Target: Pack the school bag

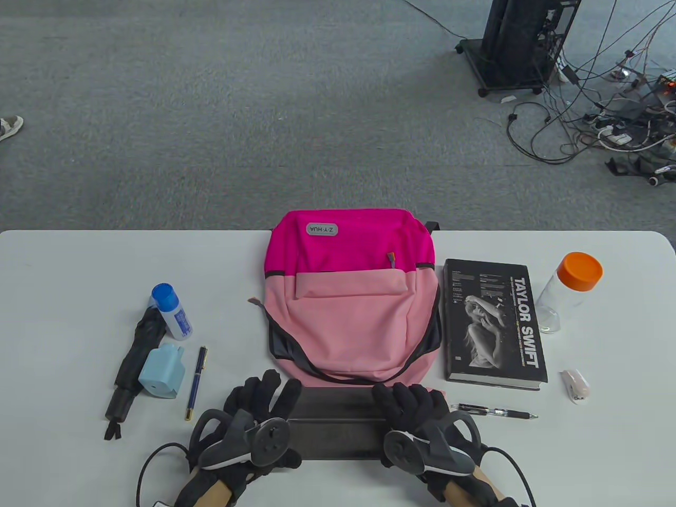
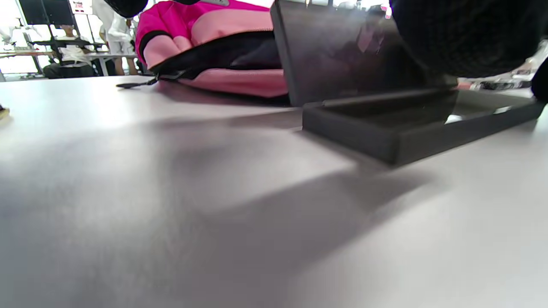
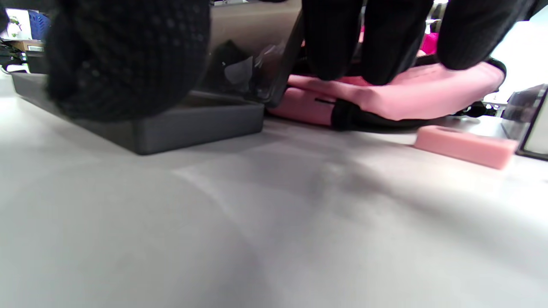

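A pink school bag (image 1: 351, 301) lies flat mid-table, its main zipper open on the near side. Just in front of it sits a flat black case (image 1: 338, 438) with its lid (image 1: 335, 402) tilted up. My left hand (image 1: 266, 395) grips the lid's left end and my right hand (image 1: 404, 397) grips its right end. In the left wrist view the lid (image 2: 342, 51) stands raised over the case's base (image 2: 385, 128). The right wrist view shows my thumb in front of the lid (image 3: 252, 47) and my fingers (image 3: 376, 38) behind it, above the bag (image 3: 428, 94).
Left of the bag lie a blue-capped bottle (image 1: 171, 311), a folded black umbrella (image 1: 134, 364), a light blue object (image 1: 162, 371) and a blue pen (image 1: 196, 383). On the right are a book (image 1: 494, 322), an orange-capped clear bottle (image 1: 567, 290), a small pink item (image 1: 574, 384) and a black pen (image 1: 494, 412).
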Tool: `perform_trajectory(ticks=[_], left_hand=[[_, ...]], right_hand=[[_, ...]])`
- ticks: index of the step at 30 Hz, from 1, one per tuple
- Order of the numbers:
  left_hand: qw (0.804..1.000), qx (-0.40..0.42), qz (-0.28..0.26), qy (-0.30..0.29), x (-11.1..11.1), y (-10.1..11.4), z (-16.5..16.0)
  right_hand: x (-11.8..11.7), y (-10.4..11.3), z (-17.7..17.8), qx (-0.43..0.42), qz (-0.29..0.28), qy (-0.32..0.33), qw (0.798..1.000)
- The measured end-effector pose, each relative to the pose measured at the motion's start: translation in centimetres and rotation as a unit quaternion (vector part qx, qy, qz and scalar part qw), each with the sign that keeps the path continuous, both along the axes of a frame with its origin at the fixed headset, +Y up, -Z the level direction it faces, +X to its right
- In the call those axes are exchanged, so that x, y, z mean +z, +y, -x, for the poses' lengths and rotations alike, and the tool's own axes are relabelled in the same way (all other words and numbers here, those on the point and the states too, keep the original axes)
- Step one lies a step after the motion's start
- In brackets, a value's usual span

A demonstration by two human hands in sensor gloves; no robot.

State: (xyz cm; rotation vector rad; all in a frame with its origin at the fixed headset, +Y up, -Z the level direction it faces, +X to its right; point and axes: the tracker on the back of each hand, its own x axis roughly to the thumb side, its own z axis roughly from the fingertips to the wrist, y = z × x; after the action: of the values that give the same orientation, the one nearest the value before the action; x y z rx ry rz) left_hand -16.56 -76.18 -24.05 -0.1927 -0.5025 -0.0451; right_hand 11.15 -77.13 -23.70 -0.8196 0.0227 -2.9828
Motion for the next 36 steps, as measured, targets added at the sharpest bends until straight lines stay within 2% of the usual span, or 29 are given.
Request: perform_trajectory(ticks=[4, 8, 28, 32, 36], left_hand=[[0.999, 0.028, -0.026, 0.001, -0.1, -0.3, 0.1], [1.0, -0.001, -0.024, 0.002, -0.2, -0.8, 0.3], [1.0, -0.005, 0.023, 0.012, -0.8, -1.9, 0.2], [0.999, -0.009, 0.033, 0.012, -0.9, -2.1, 0.3], [0.999, -0.014, 0.03, 0.012, -0.9, -2.1, 0.3]], right_hand=[[0.0, 0.0, 0.0, -0.001, 0.006, 0.001, 1.0], [-0.2, -0.1, -0.2, -0.007, 0.013, 0.0, 1.0], [-0.4, -0.1, -0.6, -0.013, 0.02, 0.002, 1.0], [0.0, 0.7, -1.4, 0.001, -0.037, 0.012, 0.999], [0.1, 3.1, -3.9, -0.051, -0.083, -0.022, 0.995]])
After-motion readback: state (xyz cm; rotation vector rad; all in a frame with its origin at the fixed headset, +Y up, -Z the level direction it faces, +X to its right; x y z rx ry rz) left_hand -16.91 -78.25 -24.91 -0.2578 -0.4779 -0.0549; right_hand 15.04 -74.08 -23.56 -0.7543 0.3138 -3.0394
